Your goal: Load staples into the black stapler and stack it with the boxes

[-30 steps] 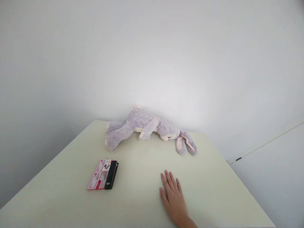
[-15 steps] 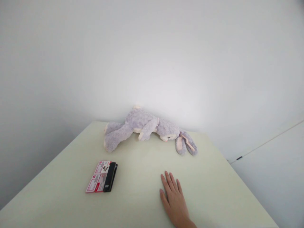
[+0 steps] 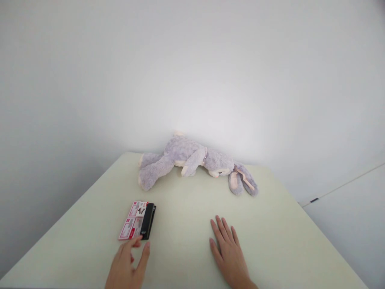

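A black stapler (image 3: 147,220) lies along the right side of a flat pink-and-white printed packet (image 3: 130,225), at the left of the table. My left hand (image 3: 126,265) is just in front of them, thumb and forefinger apart, with the other fingers partly curled. Its forefinger tip is at the near end of the stapler; whether it touches cannot be made out. Nothing shows between the fingers. Palm down on the tabletop, my right hand (image 3: 231,255) rests with its fingers stretched out and holds nothing.
A grey-lilac plush rabbit (image 3: 183,152) lies on its side along the back of the pale green table (image 3: 180,208), ears toward the right. Behind it rises a white wall (image 3: 192,80). A thin line with a small black piece (image 3: 314,200) runs at the right.
My left hand has come into view from below, near the stapler. The whole scene has shifted slightly right in the picture. My right hand stays flat on the table.
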### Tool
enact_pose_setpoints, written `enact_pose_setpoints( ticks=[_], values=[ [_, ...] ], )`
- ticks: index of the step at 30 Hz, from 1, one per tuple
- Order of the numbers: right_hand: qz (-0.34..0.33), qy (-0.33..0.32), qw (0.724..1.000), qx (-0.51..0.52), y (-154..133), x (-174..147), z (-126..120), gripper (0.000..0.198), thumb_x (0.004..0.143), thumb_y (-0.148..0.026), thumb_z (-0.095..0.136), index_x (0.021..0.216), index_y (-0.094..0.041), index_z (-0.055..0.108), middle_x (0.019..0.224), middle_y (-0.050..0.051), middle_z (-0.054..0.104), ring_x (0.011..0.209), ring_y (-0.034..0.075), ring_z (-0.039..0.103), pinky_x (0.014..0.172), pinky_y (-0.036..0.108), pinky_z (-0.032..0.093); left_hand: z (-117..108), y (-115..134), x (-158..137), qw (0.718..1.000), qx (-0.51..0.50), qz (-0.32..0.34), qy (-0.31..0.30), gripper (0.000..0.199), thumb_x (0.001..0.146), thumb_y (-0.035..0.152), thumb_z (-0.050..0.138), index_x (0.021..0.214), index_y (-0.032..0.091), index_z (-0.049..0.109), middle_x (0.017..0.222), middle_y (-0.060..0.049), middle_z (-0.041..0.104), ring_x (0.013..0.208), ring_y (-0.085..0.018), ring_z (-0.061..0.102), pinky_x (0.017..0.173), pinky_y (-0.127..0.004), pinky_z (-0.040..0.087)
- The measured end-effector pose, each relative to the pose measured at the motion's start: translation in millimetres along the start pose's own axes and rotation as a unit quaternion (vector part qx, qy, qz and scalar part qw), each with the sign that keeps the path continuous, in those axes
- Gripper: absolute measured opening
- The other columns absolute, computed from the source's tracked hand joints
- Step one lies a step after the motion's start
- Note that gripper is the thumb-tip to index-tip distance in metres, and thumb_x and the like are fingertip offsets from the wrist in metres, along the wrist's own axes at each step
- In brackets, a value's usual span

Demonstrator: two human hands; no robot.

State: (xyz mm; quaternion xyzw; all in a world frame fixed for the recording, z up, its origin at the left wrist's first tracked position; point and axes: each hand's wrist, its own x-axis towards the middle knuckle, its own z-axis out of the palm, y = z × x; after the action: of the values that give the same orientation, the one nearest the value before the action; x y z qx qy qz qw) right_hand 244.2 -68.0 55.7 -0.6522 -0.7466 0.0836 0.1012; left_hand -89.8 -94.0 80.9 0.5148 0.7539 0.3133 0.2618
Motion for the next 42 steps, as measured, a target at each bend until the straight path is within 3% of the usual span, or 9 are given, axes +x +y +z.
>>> enact_pose_setpoints(
  ticks=[4,10,14,20,24,28,33,38,42],
  values=[
    [0.0,0.002,1.0,0.0,7,1,8,0.061,0.104,-0.052,0.031,0.162,-0.038,0.015,0.169,-0.007,0.013,0.157,0.026,0.013,0.127,0.057,0.015,13,21,35,0.98,0.112,0.097,0.13,0.064,0.092,0.06,0.042,0.138,0.016,0.05,0.12,-0.013,0.064,0.115,-0.033,0.06,0.106,-0.048,0.045],
    [0.069,0.049,0.993,0.086,-26,19,19,0.057,0.099,-0.051,0.04,0.15,-0.028,0.051,0.161,0.004,0.041,0.152,0.031,0.03,0.123,0.056,0.03,11,37,57,0.991,0.124,-0.028,-0.03,0.054,0.097,0.054,0.034,0.131,0.015,0.052,0.088,-0.008,0.072,0.084,-0.03,0.072,0.076,-0.04,0.052],
    [0.005,0.035,0.961,0.275,-90,46,7,0.055,0.1,-0.051,0.043,0.148,-0.027,0.051,0.152,0.005,0.053,0.143,0.025,0.047,0.118,0.042,0.042,29,52,48,0.99,0.119,-0.007,-0.075,0.046,0.097,0.052,0.038,0.115,0.017,0.061,0.091,-0.012,0.076,0.091,-0.031,0.074,0.076,-0.038,0.052],
    [-0.011,-0.008,0.946,0.324,-145,93,-15,0.055,0.098,-0.047,0.053,0.148,-0.025,0.05,0.148,0.008,0.057,0.139,0.026,0.05,0.122,0.049,0.03,76,78,11,0.98,0.082,0.102,-0.148,0.042,0.085,0.021,0.047,0.119,0.022,0.071,0.11,-0.011,0.077,0.105,-0.027,0.072,0.085,-0.034,0.054],
    [-0.028,-0.011,0.955,0.296,-153,108,-14,0.035,0.083,-0.046,0.074,0.114,-0.03,0.072,0.126,0.005,0.07,0.131,0.032,0.054,0.121,0.066,0.01,84,46,14,0.965,0.137,0.211,-0.068,0.051,0.084,0.018,0.049,0.132,0.02,0.067,0.141,-0.013,0.063,0.134,-0.035,0.054,0.107,-0.05,0.048],
    [-0.022,0.033,0.951,0.308,-163,109,-7,0.027,0.07,-0.048,0.085,0.084,-0.027,0.073,0.103,0.003,0.074,0.119,0.032,0.058,0.12,0.067,-0.006,90,8,23,0.941,0.175,0.291,-0.008,0.047,0.088,0.023,0.054,0.133,0.026,0.067,0.141,-0.008,0.065,0.133,-0.035,0.055,0.108,-0.052,0.05],
    [0.028,0.098,0.911,0.4,-147,118,5,0.019,0.082,-0.046,0.073,0.086,-0.028,0.073,0.11,0.002,0.075,0.125,0.03,0.059,0.122,0.063,-0.008,96,16,26,0.928,0.177,0.327,-0.007,0.052,0.089,0.023,0.053,0.141,0.024,0.058,0.148,-0.006,0.059,0.138,-0.031,0.052,0.117,-0.052,0.043],
    [0.086,0.154,0.859,0.48,-83,127,7,0.048,0.097,-0.059,0.044,0.1,-0.021,0.072,0.111,0.01,0.076,0.115,0.027,0.067,0.111,0.047,0.042,99,46,34,0.919,0.163,0.359,-0.018,0.06,0.092,0.02,0.049,0.151,0.028,0.044,0.152,-0.003,0.054,0.141,-0.027,0.047,0.12,-0.051,0.039],
    [0.119,0.191,0.834,0.504,-50,119,2,0.063,0.101,-0.059,0.027,0.121,-0.014,0.065,0.118,0.017,0.073,0.113,0.028,0.068,0.099,0.044,0.051,101,54,42,0.917,0.156,0.365,-0.02,0.06,0.092,0.021,0.05,0.151,0.029,0.044,0.151,-0.002,0.054,0.14,-0.027,0.048,0.118,-0.052,0.041]
  ],
)
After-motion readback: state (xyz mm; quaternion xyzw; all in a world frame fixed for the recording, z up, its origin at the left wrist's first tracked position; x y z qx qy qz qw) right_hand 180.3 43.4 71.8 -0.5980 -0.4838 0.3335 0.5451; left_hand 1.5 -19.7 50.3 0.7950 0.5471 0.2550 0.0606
